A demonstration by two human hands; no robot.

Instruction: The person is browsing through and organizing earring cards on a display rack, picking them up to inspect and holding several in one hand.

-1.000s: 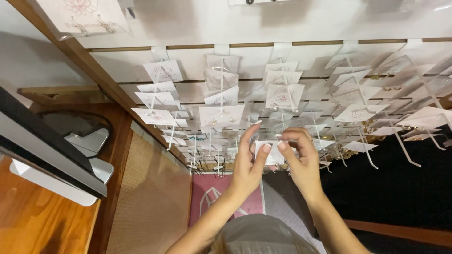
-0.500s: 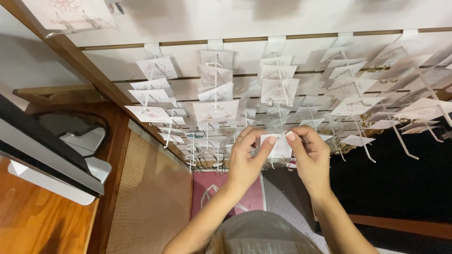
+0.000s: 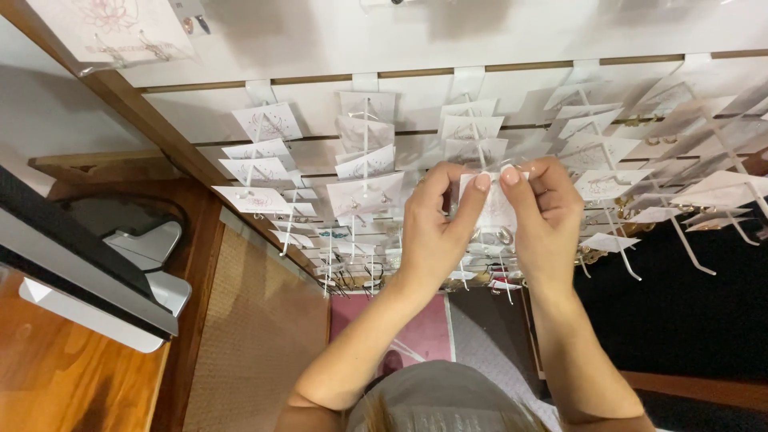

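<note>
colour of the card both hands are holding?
White card, faint pale print; head view.

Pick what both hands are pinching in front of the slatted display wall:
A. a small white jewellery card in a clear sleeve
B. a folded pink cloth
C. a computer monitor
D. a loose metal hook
A: the left hand and the right hand pinch the top edge of a small white jewellery card between fingertips, level with the other cards hanging on the wall's white hooks.
</note>
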